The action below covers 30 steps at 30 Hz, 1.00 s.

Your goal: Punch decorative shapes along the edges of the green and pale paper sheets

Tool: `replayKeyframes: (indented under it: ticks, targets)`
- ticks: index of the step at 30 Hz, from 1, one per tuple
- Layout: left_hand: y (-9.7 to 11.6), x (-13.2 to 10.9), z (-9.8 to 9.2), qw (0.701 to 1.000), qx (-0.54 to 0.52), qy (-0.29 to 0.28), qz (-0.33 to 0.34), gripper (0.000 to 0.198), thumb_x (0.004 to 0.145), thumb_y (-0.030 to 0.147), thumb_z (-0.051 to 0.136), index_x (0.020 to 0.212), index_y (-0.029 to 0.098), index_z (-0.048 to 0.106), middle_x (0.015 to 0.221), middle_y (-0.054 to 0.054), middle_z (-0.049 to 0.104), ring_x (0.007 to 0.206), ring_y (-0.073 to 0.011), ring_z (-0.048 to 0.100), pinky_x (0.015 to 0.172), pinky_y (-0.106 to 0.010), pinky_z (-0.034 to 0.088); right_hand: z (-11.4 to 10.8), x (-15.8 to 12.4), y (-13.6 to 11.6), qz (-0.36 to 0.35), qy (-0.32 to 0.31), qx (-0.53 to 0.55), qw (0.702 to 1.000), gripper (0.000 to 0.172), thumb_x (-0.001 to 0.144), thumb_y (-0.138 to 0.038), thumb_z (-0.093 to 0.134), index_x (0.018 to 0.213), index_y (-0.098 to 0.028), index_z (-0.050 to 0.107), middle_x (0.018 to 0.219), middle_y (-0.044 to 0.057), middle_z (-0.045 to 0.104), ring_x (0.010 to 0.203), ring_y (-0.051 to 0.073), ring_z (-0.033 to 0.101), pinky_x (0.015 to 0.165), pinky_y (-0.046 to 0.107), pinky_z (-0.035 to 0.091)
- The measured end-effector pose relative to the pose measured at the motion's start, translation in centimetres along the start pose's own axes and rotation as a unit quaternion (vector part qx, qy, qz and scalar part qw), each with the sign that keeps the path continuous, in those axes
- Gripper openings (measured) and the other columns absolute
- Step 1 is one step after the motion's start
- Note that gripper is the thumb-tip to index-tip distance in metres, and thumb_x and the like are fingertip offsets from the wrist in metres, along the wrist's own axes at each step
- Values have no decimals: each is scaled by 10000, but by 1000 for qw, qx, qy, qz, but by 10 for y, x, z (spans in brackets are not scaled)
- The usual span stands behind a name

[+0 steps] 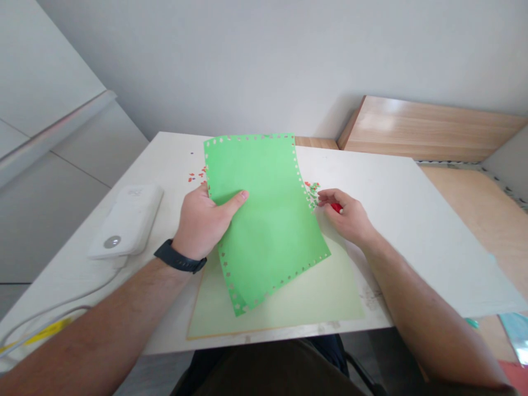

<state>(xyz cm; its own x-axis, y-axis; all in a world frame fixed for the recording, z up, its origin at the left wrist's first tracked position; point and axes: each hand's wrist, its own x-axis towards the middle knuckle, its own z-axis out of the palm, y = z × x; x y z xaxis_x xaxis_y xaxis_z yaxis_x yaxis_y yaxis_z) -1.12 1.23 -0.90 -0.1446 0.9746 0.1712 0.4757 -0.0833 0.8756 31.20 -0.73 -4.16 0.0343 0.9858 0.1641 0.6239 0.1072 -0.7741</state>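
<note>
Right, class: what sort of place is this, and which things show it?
Probably a room at home: a white table, a wooden headboard-like panel beyond it, and pale cupboard-like fronts at the left.

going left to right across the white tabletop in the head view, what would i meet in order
White rounded rectangular device → left hand → bright green paper sheet with small holes along its edges → cluster of small red and green pieces → right hand.
</note>
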Motion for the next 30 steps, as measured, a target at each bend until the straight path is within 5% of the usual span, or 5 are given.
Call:
replayKeyframes:
  ticks: [11,16,22,30]
  targets:
    - [2,-1,0,1000,-4,5,-9,447,808,431,834,1213,246,788,1229,-52,803,1131,-300,770,1046,-450,624,4,3,4,-12,7,45,999,329,850,-169,604,1159,-233,696,1167,72,791,1118,232,741,1068,433,529]
    - [2,0,-1,1000,-4,1,-5,448,817,436,835,1221,248,788,1223,-47,805,1129,-297,770,1046,-446,623,7,2,2,-23,-45,105,993,269,887,-193,613,1148,-225,668,1116,72,787,1057,222,762,1026,424,564]
    - [0,0,0,1000,-6,1,-4,453,811,435,843,1223,253,788,1222,-47,806,1127,-297,772,1054,-457,621,6,4,3,-24,-4,92,996,347,863,-153,605,1198,-234,643,1191,79,778,1177,228,738,1095,432,528]
    - [3,-1,-1,1000,-5,-2,-11,440,810,422,837,1213,252,791,1216,-50,807,1123,-297,773,1046,-446,625,5,6,8,-7,34,23,999,321,849,-184,590,1162,-222,655,1085,71,770,1019,216,739,999,412,557]
